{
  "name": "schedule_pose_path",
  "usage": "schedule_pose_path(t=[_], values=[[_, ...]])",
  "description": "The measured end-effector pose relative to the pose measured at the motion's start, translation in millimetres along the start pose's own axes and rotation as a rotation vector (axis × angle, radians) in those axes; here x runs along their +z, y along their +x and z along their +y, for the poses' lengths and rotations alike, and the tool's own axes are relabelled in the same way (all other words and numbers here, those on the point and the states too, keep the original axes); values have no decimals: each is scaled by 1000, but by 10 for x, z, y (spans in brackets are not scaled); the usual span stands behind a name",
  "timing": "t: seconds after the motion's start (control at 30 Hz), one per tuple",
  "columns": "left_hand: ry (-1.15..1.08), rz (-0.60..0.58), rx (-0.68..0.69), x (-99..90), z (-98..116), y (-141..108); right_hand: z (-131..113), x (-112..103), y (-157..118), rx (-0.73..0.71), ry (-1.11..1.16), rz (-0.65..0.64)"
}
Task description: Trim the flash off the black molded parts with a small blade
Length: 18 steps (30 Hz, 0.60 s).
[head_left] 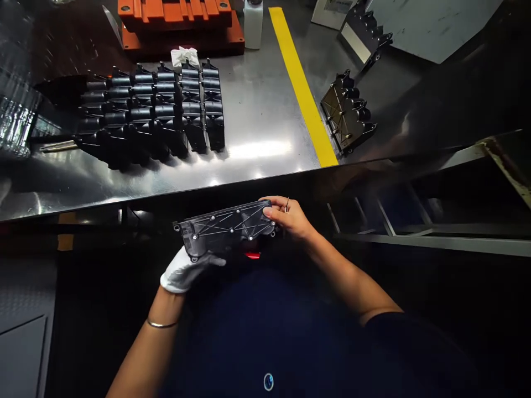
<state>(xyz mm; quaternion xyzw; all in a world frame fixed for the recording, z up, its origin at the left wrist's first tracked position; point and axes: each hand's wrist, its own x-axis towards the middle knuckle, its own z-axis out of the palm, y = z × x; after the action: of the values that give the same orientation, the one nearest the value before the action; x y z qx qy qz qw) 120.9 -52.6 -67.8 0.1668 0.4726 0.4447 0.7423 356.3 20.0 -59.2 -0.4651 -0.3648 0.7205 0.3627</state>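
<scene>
Two hands share one part: the right hand (292, 216), bare, pinches the right end of a black ribbed plastic housing cover (231, 230), thumb on the ribbed face and fingers tucked behind the upper edge. The left hand (182, 272), in a white glove, sits under the lower left corner, one digit stretched out along the lower edge; we cannot tell how its other fingers close, as the cover and the dark hide them. The cover is in front of the body, just off the near edge of the metal surface (249, 105). Its long axis runs from hand to hand, tilted slightly up toward the right. Neither hand is nearer, since both touch it; from the right fingers it lies leftward, from the glove up and rightward.

Farther out, on the surface ahead and to the left, we see a row of similar black housings (143, 99) set close together. Behind them are a crumpled white tissue (185, 56), an orange slotted block (178, 38) and a white bottle (253, 25). A yellow tape strip (305, 88) divides this side from the right, where one ribbed housing (346, 113) stands just beside the tape and another housing with a pale flat panel (360, 41) lies beyond it.

As for writing, we find no brand we can read: the small moulded marks at the cover's left end are too fine, and the label on the pale box (332, 12) is not legible.
</scene>
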Motion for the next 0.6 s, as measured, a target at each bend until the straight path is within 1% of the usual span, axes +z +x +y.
schedule_pose_path(t=[0.07, 0.13, 0.2, 0.27, 0.33, 0.4, 0.43, 0.47, 0.53, 0.57, 0.6], values=[[-60, -38, -22, 39, -143, 6, 76, 61, -5, -62, 4, 25], [-119, -2, 3, 113, -222, 48, 161, 97, -15, -51, 0, 20], [-285, 162, 23, 170, -237, 119, 281, 92, -51, 53, 38, 67], [-376, 322, 34, 171, -216, 182, 440, 54, -122, 194, 80, 132], [-386, 413, 36, 127, -192, 207, 604, 16, -216, 265, 77, 127], [-374, 440, 39, 85, -181, 193, 714, 10, -304, 282, 48, 100], [-353, 428, 74, 79, -179, 179, 732, 24, -337, 250, 3, 102], [-311, 400, 141, 85, -177, 163, 721, 48, -360, 179, -71, 120], [-139, 338, 344, 126, -169, 134, 624, 121, -380, -55, -298, 166], [-27, 327, 441, 152, -162, 123, 552, 166, -381, -179, -416, 175], [77, 334, 508, 176, -154, 112, 477, 215, -380, -263, -500, 148]])
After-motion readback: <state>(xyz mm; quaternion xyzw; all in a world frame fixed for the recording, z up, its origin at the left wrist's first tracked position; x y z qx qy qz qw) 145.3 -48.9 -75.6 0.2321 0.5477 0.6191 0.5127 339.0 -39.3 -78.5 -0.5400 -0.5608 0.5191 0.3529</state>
